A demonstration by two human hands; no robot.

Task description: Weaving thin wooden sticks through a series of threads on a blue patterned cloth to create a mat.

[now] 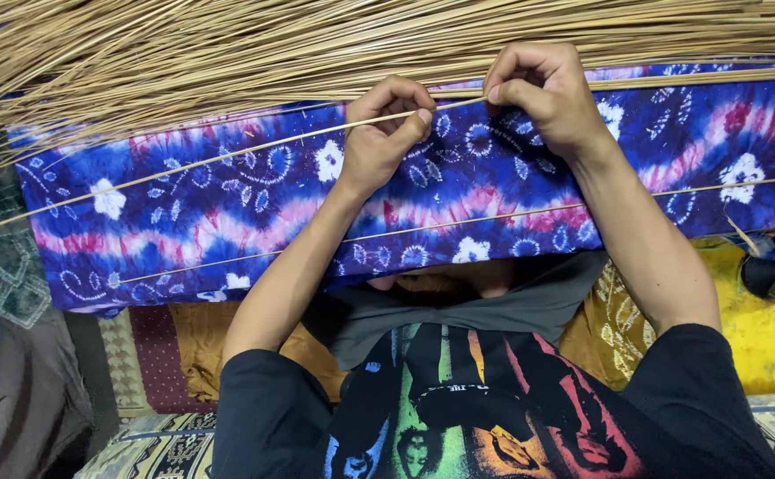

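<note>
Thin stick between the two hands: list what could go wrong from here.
1. The thin stick is pinched by the left hand and right hand close together; its long free end may bend or snap.
2. Loose sticks on the blue patterned cloth could roll off.
3. The stick pile lies just beyond; the held stick may snag there.

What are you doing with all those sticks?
A person sits with a blue and pink tie-dye cloth spread over the lap. Both hands pinch one thin straw-coloured stick: the left hand nearer the middle, the right hand further along. A big pile of similar sticks lies beyond, and two more sticks rest on the cloth.
</note>
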